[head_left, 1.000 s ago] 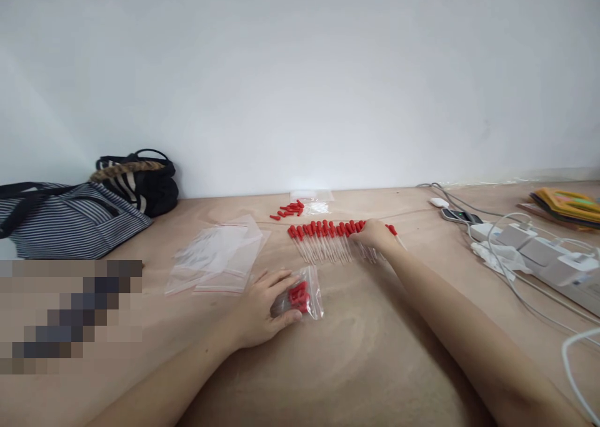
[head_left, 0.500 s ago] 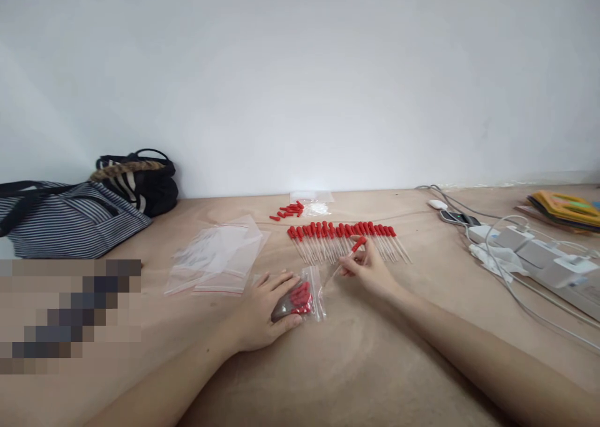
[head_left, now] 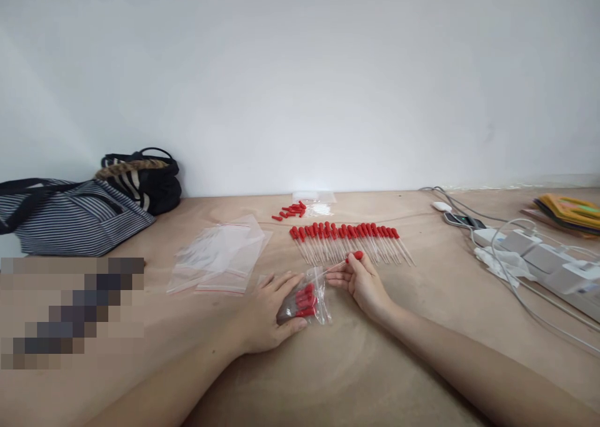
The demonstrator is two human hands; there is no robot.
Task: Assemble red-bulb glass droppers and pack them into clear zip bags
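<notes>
A clear zip bag with several red-bulbed droppers inside lies on the table, its opening facing right. My left hand rests on the bag's left part, fingers apart, pressing it down. Pinched in my right hand is a dropper by its red bulb, its thin clear tube pointing left at the bag's mouth. Whether the tip is inside the bag is too small to tell. Behind my right hand lies a row of red-bulbed droppers, tubes toward me.
Loose red bulbs and a bag of clear tubes lie near the wall. Flat clear bags are to the left, beyond them a striped bag and a black bag. Chargers and cables stand at the right.
My right hand has moved down and slightly left with the dropper, which now lies flatter, its tube nearer the bag's mouth. My left hand still presses the bag.
</notes>
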